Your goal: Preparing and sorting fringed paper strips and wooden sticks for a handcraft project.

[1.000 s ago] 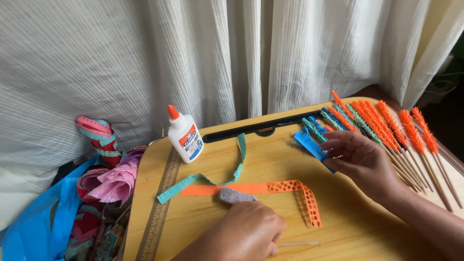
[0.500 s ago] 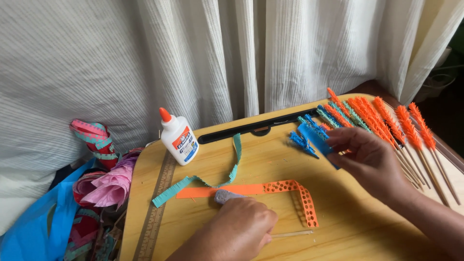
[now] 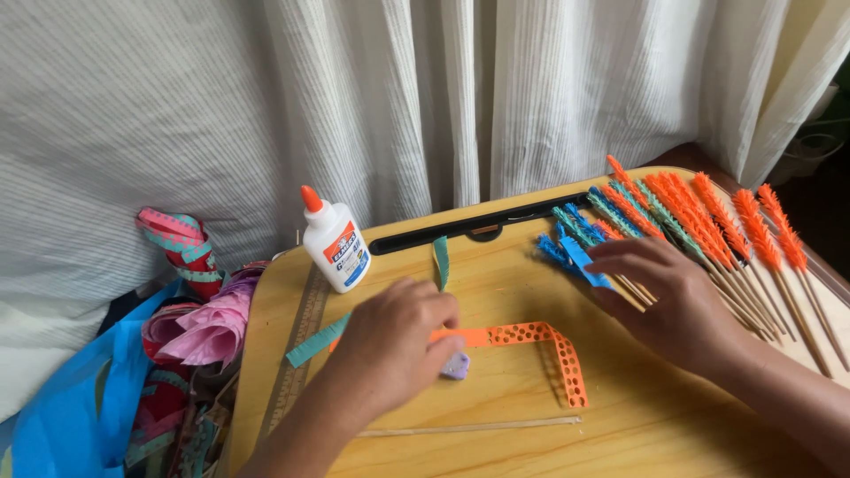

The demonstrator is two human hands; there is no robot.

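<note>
Orange paper strip [image 3: 531, 341] lies on the wooden table [image 3: 620, 425], near the middle — long axis left to right, its right end bent down toward the near edge. Left hand [image 3: 394, 350] palm down, fingers curled, pressing the strip's left end. Right hand [image 3: 677, 296] flat, fingers spread leftward over the blue paper piece [image 3: 580, 257] beside the orange sticks [image 3: 708, 221]. Hands well apart.

Wood tray table [image 3: 620, 443]; glue bottle [image 3: 335, 243]; orange strip [image 3: 540, 347]
</note>
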